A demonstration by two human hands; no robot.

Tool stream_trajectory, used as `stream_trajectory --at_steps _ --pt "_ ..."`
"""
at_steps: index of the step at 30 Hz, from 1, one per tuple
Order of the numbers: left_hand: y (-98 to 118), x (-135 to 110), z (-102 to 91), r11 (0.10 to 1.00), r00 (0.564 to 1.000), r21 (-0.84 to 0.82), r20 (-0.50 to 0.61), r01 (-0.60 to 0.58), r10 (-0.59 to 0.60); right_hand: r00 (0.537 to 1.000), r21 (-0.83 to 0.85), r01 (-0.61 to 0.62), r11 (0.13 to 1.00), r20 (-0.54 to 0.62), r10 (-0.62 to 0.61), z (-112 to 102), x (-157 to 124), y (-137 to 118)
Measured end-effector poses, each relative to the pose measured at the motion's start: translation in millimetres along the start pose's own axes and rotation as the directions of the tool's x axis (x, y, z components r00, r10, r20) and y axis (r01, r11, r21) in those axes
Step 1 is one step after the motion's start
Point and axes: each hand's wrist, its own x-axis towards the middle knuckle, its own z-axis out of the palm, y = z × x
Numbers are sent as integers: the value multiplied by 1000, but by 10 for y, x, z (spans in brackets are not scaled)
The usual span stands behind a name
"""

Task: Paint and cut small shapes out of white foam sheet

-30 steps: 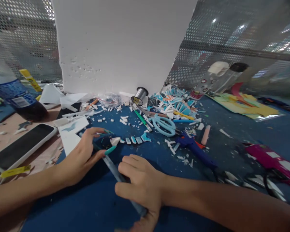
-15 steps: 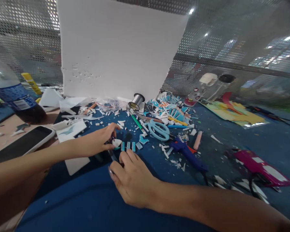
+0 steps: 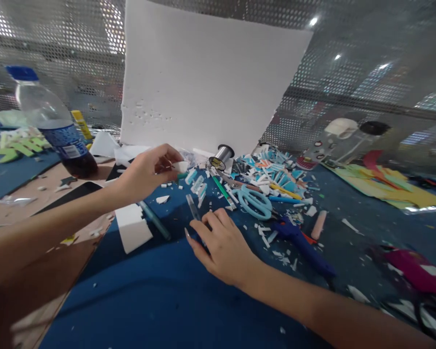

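Note:
My left hand (image 3: 154,172) pinches a small white and teal foam piece (image 3: 180,167) above the table. Beside its fingertips, several light blue foam strips (image 3: 197,184) appear in a tilted, blurred row; whether they are joined to the held piece I cannot tell. Lower and to the right, my right hand (image 3: 225,245) is closed around a slim pen-like tool with a clear grey end (image 3: 193,207); its kind is unclear. The tool's tip points up and away from me. A white foam scrap (image 3: 163,199) lies between the hands.
Blue-handled scissors (image 3: 254,202), a wire spool (image 3: 221,157) and a scrap pile (image 3: 276,169) lie behind my right hand. A blue glue gun (image 3: 305,247) is to the right. A soda bottle (image 3: 63,135) stands left. A teal pen (image 3: 155,220) and white card (image 3: 132,230) lie nearby.
My left hand has risen and moved away from my right hand with the foam piece. The blue strips have shifted from a flat row into a tilted one. The view has turned left.

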Motion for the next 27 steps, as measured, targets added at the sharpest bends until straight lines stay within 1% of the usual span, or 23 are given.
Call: stream_trajectory --at_steps 1,2,3,4,5,6,7,8,10,11,12,13,14,16,18,19,20,21,22,23,24,26,27 --pt "6 -2 -6 1000 1000 -30 6 8 -8 999 5 -1 1000 -37 1 -9 15 16" --pt "22 -17 4 998 1000 -59 25 15 -14 994 13 0 1000 -112 2 -18 28 30" --pt "49 -44 28 996 998 -85 52 21 -17 976 24 -2 1000 -216 7 -27 38 42" --pt "88 -83 63 994 996 -107 83 25 -16 944 34 -7 999 -331 18 -36 46 54" --pt "138 -131 104 992 993 -125 119 31 -16 901 48 -26 999 -431 44 -48 51 67" --pt "194 -184 146 989 987 -146 163 36 -12 866 73 -58 996 -493 86 -62 54 79" --pt "251 -238 185 986 978 -161 210 40 -5 855 114 -96 989 -499 141 -82 56 92" --pt "303 -289 217 985 971 -171 240 36 6 872 163 -141 977 -447 200 -107 58 103" --pt "373 -371 247 985 964 -172 264 16 30 930 253 -224 941 -232 284 -176 71 121" --pt "384 -399 243 992 961 -124 273 -21 54 947 286 -262 922 -110 303 -220 87 129" --pt "379 -419 229 997 959 -45 273 -67 77 951 306 -293 906 -8 310 -270 110 140" --pt "362 -435 207 992 958 54 269 -116 97 944 321 -328 888 69 323 -327 141 160" --pt "337 -449 183 974 960 163 257 -159 114 930 331 -367 869 116 349 -389 177 192" --pt "284 -488 150 928 970 321 209 -187 123 888 322 -460 827 156 433 -530 257 318" --pt "253 -560 169 869 979 463 172 -175 105 823 234 -567 790 121 555 -681 325 541" --pt "248 -611 201 749 978 635 187 -188 87 779 167 -623 764 43 625 -753 346 684" --pt "246 -669 244 619 974 758 222 -206 52 743 105 -663 741 -27 669 -818 357 838" --pt "244 -733 295 528 972 823 233 -211 25 716 52 -691 721 -87 692 -874 356 995" --pt "238 -802 344 484 963 842 270 -239 7 708 -11 -704 710 -91 700 -918 346 1143" --pt "224 -872 387 461 955 848 296 -263 1 704 -98 -710 698 -73 706 -949 328 1274" --pt "202 -941 415 438 955 858 295 -269 8 693 -196 -709 678 -17 720 -967 306 1380" --pt "136 -1073 414 406 957 875 291 -264 -4 646 -357 -682 638 114 755 -971 258 1501" --pt "96 -1133 385 404 960 878 279 -255 0 619 -407 -661 630 178 765 -962 236 1517"
